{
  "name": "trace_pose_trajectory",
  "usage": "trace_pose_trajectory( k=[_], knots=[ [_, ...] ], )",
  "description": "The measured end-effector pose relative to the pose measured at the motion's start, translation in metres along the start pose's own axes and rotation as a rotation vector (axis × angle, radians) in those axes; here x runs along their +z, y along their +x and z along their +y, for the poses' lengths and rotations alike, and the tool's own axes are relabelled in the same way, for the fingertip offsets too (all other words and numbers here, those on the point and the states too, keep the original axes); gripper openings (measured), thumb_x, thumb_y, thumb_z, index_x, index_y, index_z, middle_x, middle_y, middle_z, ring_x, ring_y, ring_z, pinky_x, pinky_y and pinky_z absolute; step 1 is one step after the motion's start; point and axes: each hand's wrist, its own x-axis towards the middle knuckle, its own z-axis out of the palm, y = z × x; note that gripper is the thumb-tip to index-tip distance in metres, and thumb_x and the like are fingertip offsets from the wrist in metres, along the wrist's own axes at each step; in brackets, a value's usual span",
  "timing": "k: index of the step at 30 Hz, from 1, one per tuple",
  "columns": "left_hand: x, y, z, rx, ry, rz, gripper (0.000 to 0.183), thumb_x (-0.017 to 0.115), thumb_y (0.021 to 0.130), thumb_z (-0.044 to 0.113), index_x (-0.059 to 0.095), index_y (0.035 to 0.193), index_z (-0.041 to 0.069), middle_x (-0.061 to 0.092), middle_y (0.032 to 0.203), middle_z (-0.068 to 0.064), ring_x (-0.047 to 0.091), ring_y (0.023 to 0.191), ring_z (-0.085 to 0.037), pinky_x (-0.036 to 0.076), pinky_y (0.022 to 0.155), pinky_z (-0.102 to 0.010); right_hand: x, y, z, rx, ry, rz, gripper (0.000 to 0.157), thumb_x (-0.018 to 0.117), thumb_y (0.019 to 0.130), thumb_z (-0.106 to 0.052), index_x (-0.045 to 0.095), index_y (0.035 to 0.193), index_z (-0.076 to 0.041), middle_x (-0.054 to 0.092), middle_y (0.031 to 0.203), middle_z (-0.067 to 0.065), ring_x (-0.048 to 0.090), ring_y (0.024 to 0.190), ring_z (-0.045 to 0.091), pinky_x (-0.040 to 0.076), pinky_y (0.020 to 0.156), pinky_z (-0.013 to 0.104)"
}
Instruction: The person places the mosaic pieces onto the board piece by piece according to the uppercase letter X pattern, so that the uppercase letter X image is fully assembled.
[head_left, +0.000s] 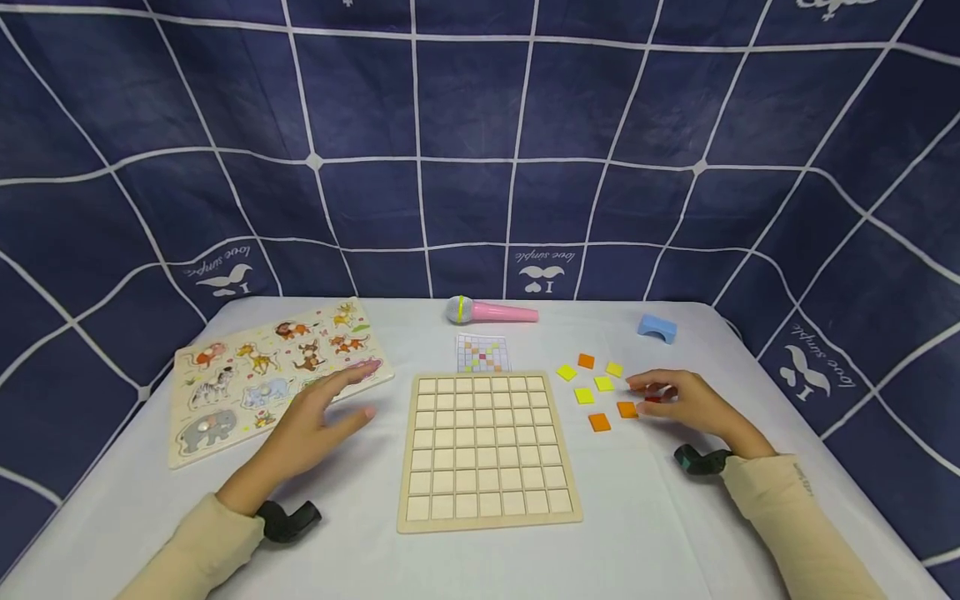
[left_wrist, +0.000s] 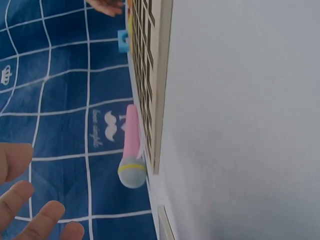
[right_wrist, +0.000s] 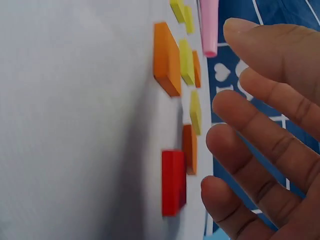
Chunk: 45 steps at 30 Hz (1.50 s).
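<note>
My right hand (head_left: 688,402) hovers over the right end of a group of small square tiles, its fingers loosely bent and spread. In the right wrist view, a red tile (right_wrist: 173,183) lies on the table just below the fingers, with an orange tile (right_wrist: 166,59) nearby. Several yellow tiles (head_left: 584,396) and more orange ones lie to that hand's left. My left hand (head_left: 309,427) is held above the table with fingers extended and nothing in it. It is between a wooden grid board (head_left: 490,527) with square recesses and an animal puzzle board (head_left: 247,367).
Behind the grid board lies a small card (head_left: 482,353) printed with a coloured grid. A pink toy microphone (head_left: 504,312) rests at the back edge, and a blue arch block (head_left: 657,327) stands at the back right. Dark blue checked cloth (head_left: 465,200) hangs around the white table.
</note>
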Motion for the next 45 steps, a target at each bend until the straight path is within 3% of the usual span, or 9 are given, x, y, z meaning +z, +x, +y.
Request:
trace_pose_trajectory(
  k=[3, 6, 8, 16, 23, 28, 35, 40, 45],
  knots=[
    [0.006, 0.002, 0.004, -0.004, -0.021, -0.004, 0.057, 0.079, 0.099, 0.009, 0.061, 0.153, 0.009, 0.063, 0.152, -0.012, 0.054, 0.144, -0.038, 0.039, 0.119, -0.037, 0.004, 0.001, -0.003, -0.033, 0.012, 0.008, 0.036, 0.086, 0.091, -0.006, 0.076, 0.124, 0.006, 0.077, 0.119, 0.017, 0.069, 0.094, 0.018, 0.056, 0.08, 0.029],
    [0.011, 0.004, 0.008, -0.012, -0.039, -0.005, 0.054, 0.079, 0.099, 0.008, 0.062, 0.151, 0.009, 0.065, 0.149, -0.011, 0.056, 0.142, -0.038, 0.045, 0.11, -0.059, 0.008, 0.001, -0.006, -0.048, 0.024, 0.003, 0.036, 0.087, 0.09, -0.005, 0.076, 0.123, 0.006, 0.077, 0.114, 0.015, 0.064, 0.089, 0.017, 0.054, 0.077, 0.028],
    [0.014, 0.006, 0.009, -0.021, -0.057, -0.01, 0.053, 0.078, 0.099, 0.007, 0.063, 0.15, 0.008, 0.066, 0.147, -0.012, 0.059, 0.139, -0.037, 0.046, 0.106, -0.062, 0.01, 0.002, -0.008, -0.043, 0.031, -0.006, 0.037, 0.088, 0.09, -0.006, 0.077, 0.123, 0.005, 0.076, 0.109, 0.01, 0.06, 0.086, 0.016, 0.051, 0.075, 0.027],
    [0.024, 0.009, 0.01, -0.1, -0.098, -0.07, 0.052, 0.077, 0.101, 0.011, 0.061, 0.151, 0.006, 0.069, 0.144, -0.014, 0.066, 0.128, -0.036, 0.049, 0.099, -0.055, 0.018, 0.006, -0.01, -0.09, 0.067, -0.027, 0.036, 0.088, 0.087, -0.002, 0.077, 0.121, 0.006, 0.072, 0.092, 0.001, 0.051, 0.073, 0.009, 0.043, 0.064, 0.025],
    [0.031, 0.013, 0.009, -0.164, -0.135, -0.124, 0.052, 0.077, 0.102, 0.014, 0.061, 0.15, 0.004, 0.069, 0.142, -0.015, 0.066, 0.127, -0.037, 0.049, 0.098, -0.052, 0.022, 0.011, -0.015, -0.108, 0.111, -0.07, 0.036, 0.09, 0.087, -0.004, 0.078, 0.119, 0.006, 0.073, 0.098, 0.004, 0.055, 0.077, 0.014, 0.047, 0.07, 0.023],
    [0.039, 0.014, 0.01, -0.239, -0.174, -0.172, 0.055, 0.078, 0.101, 0.016, 0.061, 0.151, 0.004, 0.069, 0.142, -0.017, 0.065, 0.129, -0.039, 0.049, 0.102, -0.057, 0.026, 0.015, -0.017, -0.09, 0.122, -0.114, 0.035, 0.091, 0.086, -0.006, 0.079, 0.116, 0.005, 0.068, 0.094, 0.002, 0.055, 0.077, 0.019, 0.046, 0.069, 0.023],
    [0.045, 0.012, 0.008, -0.31, -0.16, -0.204, 0.058, 0.081, 0.098, 0.016, 0.061, 0.151, 0.004, 0.068, 0.143, -0.019, 0.064, 0.129, -0.04, 0.049, 0.106, -0.062, 0.029, 0.018, -0.018, -0.065, 0.081, -0.158, 0.033, 0.093, 0.085, -0.009, 0.081, 0.114, 0.002, 0.064, 0.089, -0.003, 0.052, 0.076, 0.013, 0.044, 0.069, 0.022],
    [0.046, 0.011, 0.005, -0.308, -0.109, -0.197, 0.06, 0.085, 0.094, 0.015, 0.063, 0.148, 0.002, 0.071, 0.136, -0.017, 0.068, 0.116, -0.032, 0.054, 0.096, -0.047, 0.03, 0.018, -0.016, -0.088, 0.065, -0.158, 0.029, 0.092, 0.085, -0.006, 0.082, 0.111, 0.0, 0.063, 0.088, -0.005, 0.051, 0.075, 0.009, 0.044, 0.068, 0.023],
    [0.046, 0.011, 0.004, -0.33, -0.087, -0.217, 0.064, 0.088, 0.091, 0.017, 0.063, 0.148, 0.001, 0.073, 0.128, -0.014, 0.066, 0.094, -0.018, 0.05, 0.078, -0.03, 0.031, 0.018, -0.014, -0.11, 0.057, -0.153, 0.025, 0.092, 0.085, -0.004, 0.083, 0.108, -0.001, 0.063, 0.087, -0.006, 0.05, 0.074, 0.006, 0.044, 0.067, 0.023]
  ],
)
